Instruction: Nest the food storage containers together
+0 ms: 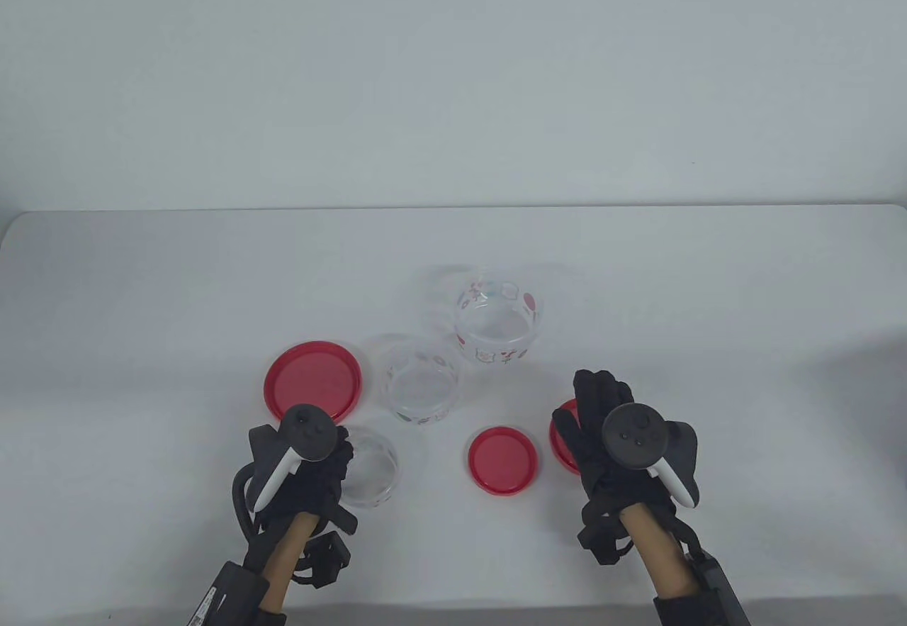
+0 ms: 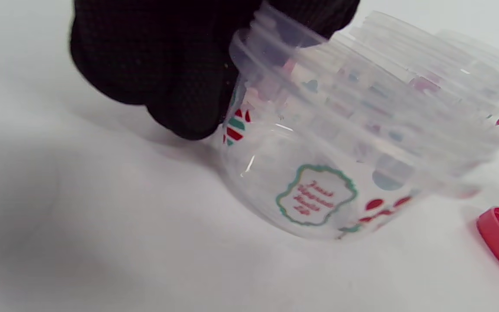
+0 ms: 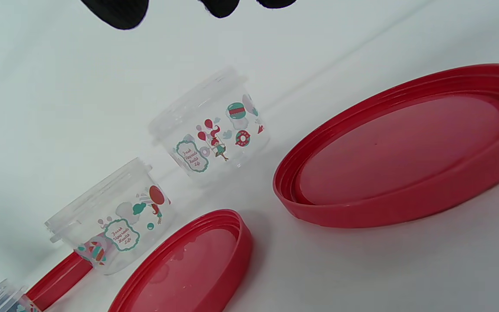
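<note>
Left hand (image 1: 312,473) grips the rim of the nearest clear tub (image 1: 370,468), fingers (image 2: 189,104) pinching its wall. Right hand (image 1: 613,434) lies flat, fingers spread, over a red lid (image 3: 401,147), holding nothing. Small red lid (image 1: 502,460) sits between the hands. Further back, a middle tub (image 1: 421,379) beside the big red lid (image 1: 312,381), then the far tub (image 1: 499,325).

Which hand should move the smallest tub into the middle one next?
Left. The left hand already has its grip on the smallest tub, fingers on its rim, and the middle tub stands just beyond it. The right hand hovers empty over a red lid.
</note>
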Action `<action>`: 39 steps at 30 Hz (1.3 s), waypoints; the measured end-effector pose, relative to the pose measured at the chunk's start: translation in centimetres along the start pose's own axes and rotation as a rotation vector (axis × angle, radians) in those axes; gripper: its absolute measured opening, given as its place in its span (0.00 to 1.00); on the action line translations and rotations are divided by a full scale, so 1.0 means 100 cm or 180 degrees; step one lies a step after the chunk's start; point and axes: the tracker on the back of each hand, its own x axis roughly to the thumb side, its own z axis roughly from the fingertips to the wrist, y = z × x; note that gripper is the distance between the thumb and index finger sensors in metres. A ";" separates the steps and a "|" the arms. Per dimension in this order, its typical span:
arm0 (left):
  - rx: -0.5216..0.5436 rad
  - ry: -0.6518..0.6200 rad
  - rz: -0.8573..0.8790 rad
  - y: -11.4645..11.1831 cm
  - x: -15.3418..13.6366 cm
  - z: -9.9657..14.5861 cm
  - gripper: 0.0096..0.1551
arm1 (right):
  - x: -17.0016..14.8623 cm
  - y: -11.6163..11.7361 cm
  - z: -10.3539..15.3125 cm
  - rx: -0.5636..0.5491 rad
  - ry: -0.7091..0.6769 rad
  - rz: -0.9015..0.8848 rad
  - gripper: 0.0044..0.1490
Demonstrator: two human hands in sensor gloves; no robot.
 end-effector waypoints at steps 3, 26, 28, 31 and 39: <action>0.0099 -0.0103 0.0011 0.004 0.006 0.004 0.29 | 0.000 -0.002 0.001 0.0002 -0.0018 -0.0131 0.45; 0.0408 -0.0982 -0.0343 0.023 0.153 0.036 0.29 | -0.008 -0.010 0.007 0.0041 -0.0042 -0.1836 0.48; 0.0417 -0.1000 -0.0389 0.021 0.169 0.036 0.29 | -0.009 -0.010 0.008 0.0050 -0.0020 -0.1951 0.48; 0.0334 -0.1069 -0.0398 0.014 0.189 0.035 0.29 | -0.010 -0.011 0.008 0.0057 -0.0030 -0.2049 0.47; 0.0161 -0.1140 -0.0461 -0.011 0.225 0.027 0.29 | -0.012 -0.008 0.009 0.0237 0.0043 -0.2349 0.51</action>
